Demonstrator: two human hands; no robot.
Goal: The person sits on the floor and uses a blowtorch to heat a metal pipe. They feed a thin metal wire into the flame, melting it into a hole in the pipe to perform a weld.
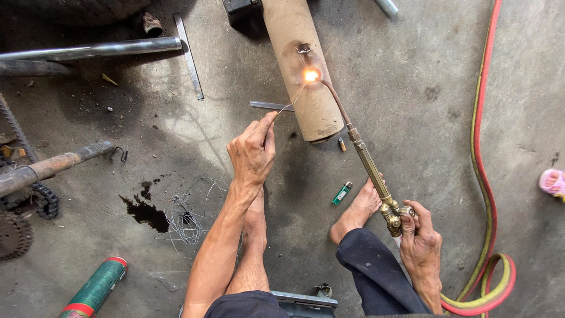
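My left hand pinches a thin filler wire whose tip reaches the bright flame on a tan metal pipe lying on the concrete floor. My right hand grips the brass gas torch by its valve end. The torch's bent copper tip points at the glowing spot, just below a small fitting on the pipe. My bare feet rest on the floor between the hands.
A green lighter lies by my right foot. Red and yellow-green hoses loop at the right. A tangle of wire, a dark stain, a green canister, steel tubes, a flat metal strip and chain parts lie left.
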